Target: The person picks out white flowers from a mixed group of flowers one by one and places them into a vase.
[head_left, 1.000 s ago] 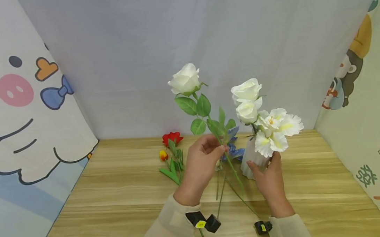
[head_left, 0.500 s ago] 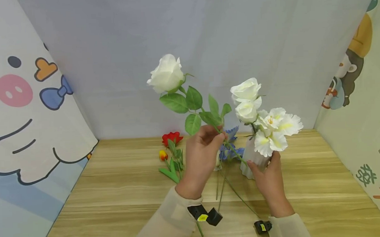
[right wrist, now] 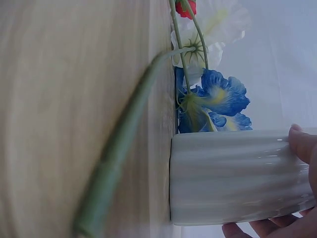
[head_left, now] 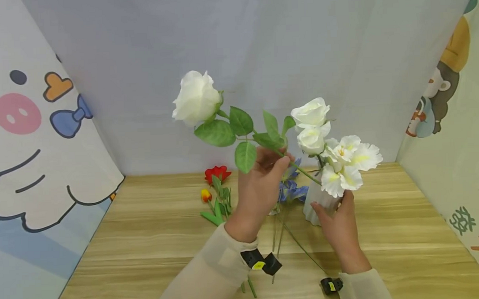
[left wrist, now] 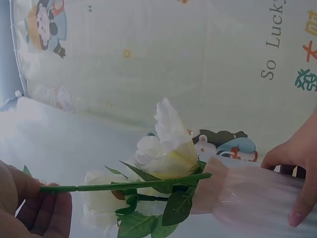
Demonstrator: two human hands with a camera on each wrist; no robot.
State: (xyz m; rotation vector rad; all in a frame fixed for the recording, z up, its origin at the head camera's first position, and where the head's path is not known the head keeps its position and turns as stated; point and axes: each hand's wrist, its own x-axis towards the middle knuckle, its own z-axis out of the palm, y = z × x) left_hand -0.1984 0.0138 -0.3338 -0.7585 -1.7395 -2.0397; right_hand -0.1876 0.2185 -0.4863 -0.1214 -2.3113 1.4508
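Note:
My left hand (head_left: 258, 193) pinches the green stem of a white rose (head_left: 196, 98) between thumb and fingers. The bloom tilts up and left, while the stem slants down toward a white fluted vase (head_left: 313, 204). In the left wrist view the stem's cut end (left wrist: 208, 175) overlaps the vase mouth; I cannot tell whether it touches. With thumb and fingers on either side, my right hand (head_left: 341, 229) grips the vase, which stands upright on the table (right wrist: 74, 99). Two white roses (head_left: 311, 140) and a ruffled white flower with yellow marks (head_left: 351, 163) stand in the vase.
Blue flowers (head_left: 294, 191) lie behind my left hand, their thin stems running toward the table's front. Farther left lie a red flower (head_left: 216, 173) and a red-yellow tulip (head_left: 206, 195). Grey cloth (head_left: 162, 82) hangs behind the table; printed cloths flank it.
The rose's bloom has swung left as its stem tilted closer to level. My left hand has risen slightly and moved right, bringing the stem end to the vase top. My right hand stays put.

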